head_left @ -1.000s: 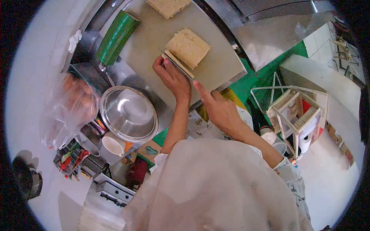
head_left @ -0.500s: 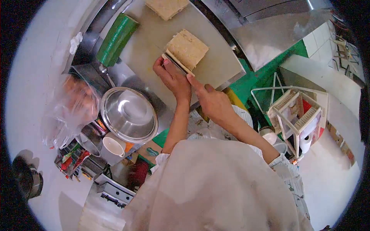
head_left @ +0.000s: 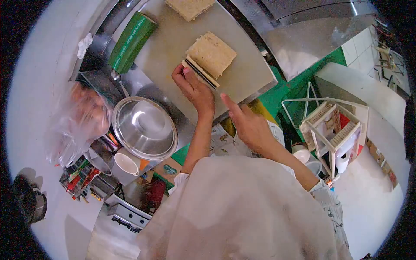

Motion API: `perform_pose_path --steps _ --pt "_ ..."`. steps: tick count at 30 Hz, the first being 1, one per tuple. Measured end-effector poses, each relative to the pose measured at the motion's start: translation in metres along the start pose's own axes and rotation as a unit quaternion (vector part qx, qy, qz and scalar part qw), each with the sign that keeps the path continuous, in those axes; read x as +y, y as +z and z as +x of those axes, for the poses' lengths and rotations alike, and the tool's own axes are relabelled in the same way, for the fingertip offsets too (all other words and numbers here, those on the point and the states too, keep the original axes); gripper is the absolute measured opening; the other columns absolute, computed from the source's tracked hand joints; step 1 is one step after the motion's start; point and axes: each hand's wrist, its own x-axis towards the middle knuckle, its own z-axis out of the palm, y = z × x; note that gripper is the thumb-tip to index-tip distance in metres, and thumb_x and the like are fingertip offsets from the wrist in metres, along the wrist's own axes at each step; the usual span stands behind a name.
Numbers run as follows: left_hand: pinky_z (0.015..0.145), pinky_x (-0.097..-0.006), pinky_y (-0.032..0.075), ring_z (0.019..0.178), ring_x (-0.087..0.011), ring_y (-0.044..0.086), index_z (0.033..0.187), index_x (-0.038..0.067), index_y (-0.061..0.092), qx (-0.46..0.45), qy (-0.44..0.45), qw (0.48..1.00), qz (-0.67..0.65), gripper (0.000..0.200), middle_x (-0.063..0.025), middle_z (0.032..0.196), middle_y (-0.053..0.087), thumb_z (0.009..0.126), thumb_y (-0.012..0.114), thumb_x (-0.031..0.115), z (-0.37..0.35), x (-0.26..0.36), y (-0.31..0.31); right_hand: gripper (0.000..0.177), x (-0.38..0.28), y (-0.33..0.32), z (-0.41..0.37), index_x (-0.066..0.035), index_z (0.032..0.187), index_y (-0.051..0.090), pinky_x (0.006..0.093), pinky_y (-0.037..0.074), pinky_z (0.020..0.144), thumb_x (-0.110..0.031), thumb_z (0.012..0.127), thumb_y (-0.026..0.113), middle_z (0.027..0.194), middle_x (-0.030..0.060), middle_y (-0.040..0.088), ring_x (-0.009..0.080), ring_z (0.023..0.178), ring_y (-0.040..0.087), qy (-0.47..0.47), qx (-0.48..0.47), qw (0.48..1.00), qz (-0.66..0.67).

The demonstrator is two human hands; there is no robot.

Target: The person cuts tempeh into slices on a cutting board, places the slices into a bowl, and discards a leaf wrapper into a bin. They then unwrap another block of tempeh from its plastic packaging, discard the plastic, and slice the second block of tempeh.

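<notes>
A pale tan rectangular block of food (head_left: 212, 54), with a rough grainy surface like tempeh, lies on the cutting board (head_left: 167, 60). Along its lower left edge, a knife (head_left: 203, 74) stands on edge between the block and a thin slice (head_left: 187, 65). My left hand (head_left: 198, 91) is closed against that slice, its thumb beside the blade. The knife's handle is hidden in my right hand (head_left: 252, 128), whose index finger stretches forward along the blade's line while the other fingers curl. A second tan block (head_left: 190, 8) sits at the board's far end.
A green printed roll (head_left: 132, 42) lies on the board's left side. Nearby are a steel lidded bowl (head_left: 145, 128), a white cup (head_left: 127, 162) and a clear plastic bag (head_left: 82, 119). A cream plastic rack (head_left: 333, 130) stands to the right.
My right hand has drawn back toward my body, sliding the knife with it. My left hand stays at the slice.
</notes>
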Motion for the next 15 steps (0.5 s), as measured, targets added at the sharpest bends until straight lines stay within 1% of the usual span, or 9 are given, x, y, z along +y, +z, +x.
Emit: perform_pose_path --steps 3,5,6,8,9,11,15 --pt "0.090 -0.0356 0.034 0.097 -0.0248 0.045 0.109 -0.002 0.043 0.002 0.022 1.000 0.004 0.039 -0.0150 0.104 0.046 0.098 0.035 0.034 0.001 -0.016 0.001 0.074 0.000 0.001 0.003 -0.021 0.144 0.015 0.0464 0.052 0.053 -0.012 0.081 0.053 0.088 0.0238 0.057 0.0392 0.063 0.061 -0.017 0.018 1.000 -0.006" --pt "0.089 -0.0359 0.034 0.096 -0.0257 0.045 0.109 -0.002 0.043 0.008 -0.016 0.999 -0.040 0.038 -0.0153 0.105 0.046 0.098 0.035 0.033 0.001 -0.021 0.002 0.061 -0.006 -0.003 0.005 -0.021 0.142 0.022 0.0462 0.050 0.055 -0.014 0.088 0.050 0.086 0.0181 0.058 0.0373 0.066 0.059 0.011 -0.002 0.999 -0.031" --pt "0.089 -0.0359 0.034 0.096 -0.0257 0.045 0.109 -0.002 0.043 0.008 -0.017 0.999 -0.039 0.038 -0.0153 0.105 0.046 0.098 0.035 0.033 0.001 -0.019 0.001 0.061 -0.008 -0.003 0.005 -0.021 0.142 0.022 0.0462 0.050 0.055 -0.014 0.088 0.050 0.086 0.0181 0.058 0.0373 0.066 0.059 0.011 -0.003 0.999 -0.031" --pt "0.089 -0.0361 0.035 0.096 -0.0260 0.045 0.110 -0.002 0.042 0.007 -0.001 1.000 -0.007 0.038 -0.0155 0.105 0.046 0.098 0.034 0.033 0.000 -0.014 0.001 0.066 -0.011 -0.003 0.007 -0.021 0.142 0.021 0.0462 0.050 0.054 -0.010 0.085 0.051 0.086 0.0180 0.058 0.0370 0.065 0.059 0.015 -0.008 0.997 -0.078" --pt "0.089 -0.0361 0.035 0.096 -0.0260 0.045 0.110 -0.002 0.042 0.008 -0.002 1.000 -0.007 0.038 -0.0155 0.105 0.046 0.098 0.034 0.033 0.001 -0.014 0.001 0.066 -0.012 -0.002 0.008 -0.021 0.142 0.021 0.0462 0.050 0.054 -0.010 0.085 0.051 0.086 0.0180 0.058 0.0370 0.065 0.059 0.014 -0.009 0.997 -0.078" --pt "0.088 -0.0359 0.035 0.095 -0.0258 0.045 0.110 -0.002 0.041 -0.003 -0.018 1.000 -0.019 0.039 -0.0158 0.104 0.046 0.098 0.034 0.034 0.001 -0.014 0.000 0.071 -0.012 0.001 0.009 -0.021 0.143 0.021 0.0462 0.050 0.053 -0.007 0.081 0.052 0.085 0.0184 0.058 0.0369 0.063 0.059 0.019 -0.004 0.997 -0.080" --pt "0.088 -0.0358 0.035 0.095 -0.0253 0.045 0.110 -0.003 0.040 0.000 -0.017 1.000 -0.001 0.040 -0.0162 0.104 0.045 0.098 0.035 0.035 0.000 -0.004 0.000 0.071 -0.011 0.002 0.012 -0.021 0.143 0.021 0.0456 0.050 0.051 -0.006 0.080 0.051 0.083 0.0188 0.057 0.0368 0.062 0.059 0.009 0.004 0.997 -0.071"
